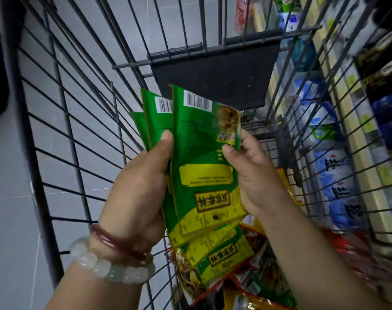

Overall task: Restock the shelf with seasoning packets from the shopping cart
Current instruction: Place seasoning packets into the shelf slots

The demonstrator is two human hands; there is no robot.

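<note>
The wire shopping cart point(83, 121) fills most of the view, its dark bars running out past every edge of the frame; a black plastic flap point(215, 74) hangs at its far end. Through the right-hand bars stands the shelf point(355, 139), stocked with blue-and-white bags and darker packs higher up, all smeared by blur so their labels cannot be read apart from large characters on the nearest bags. Grey floor tiles point(11, 198) show through the left bars.

In the cart's bottom lies a heap of loose packets point(253, 285), yellow, red and green, largely covered by the arms and cut off at the lower edge.

Above that heap, a fanned stack of green seasoning packets point(197, 157) is held upright over the cart, barcodes at the top and print upside down. How many are in the fan is hard to count.

The left hand point(141, 186) grips the stack from the left, thumb pressed on the front packet and fingers curled behind, out of sight. The right hand point(255, 173) pinches the front packet's right edge between thumb and curled fingers.

The left wrist wears a pale bead bracelet point(105, 267) and a dark red bangle point(116, 240).
</note>
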